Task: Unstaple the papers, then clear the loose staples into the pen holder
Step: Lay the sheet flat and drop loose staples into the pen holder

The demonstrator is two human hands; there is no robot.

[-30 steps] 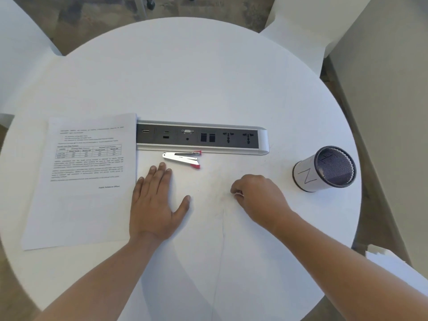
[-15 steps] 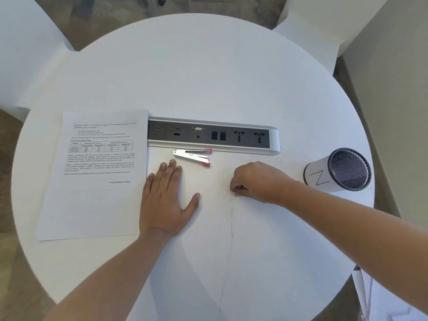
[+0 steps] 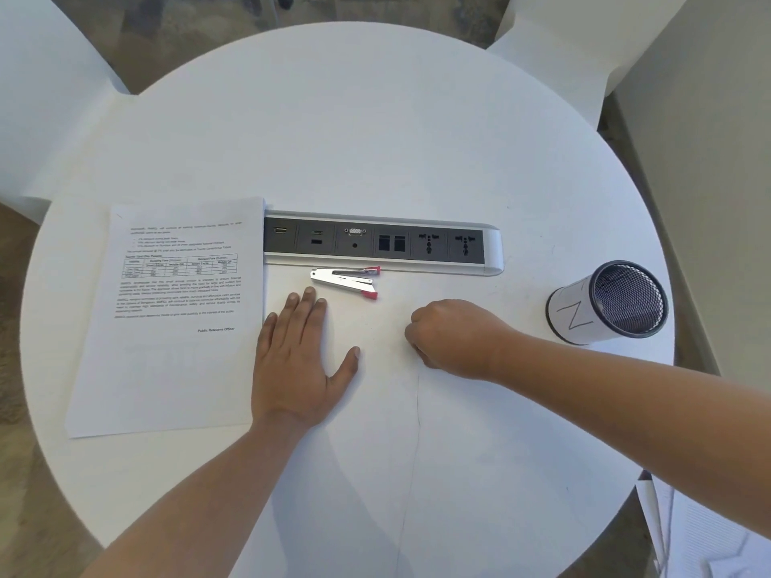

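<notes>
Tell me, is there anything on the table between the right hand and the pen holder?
Nothing visible does. Only bare table lies between the right hand and the mesh pen holder; the staple remover sits off to the left.

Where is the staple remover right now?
The staple remover lies on the table just below the power strip, beyond the left hand's fingertips.

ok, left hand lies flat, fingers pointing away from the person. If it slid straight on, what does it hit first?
Probably the staple remover: its silver end lies just beyond the left hand, slightly to the right of the fingertips. If the hand slips past it, the power strip comes next.
</notes>
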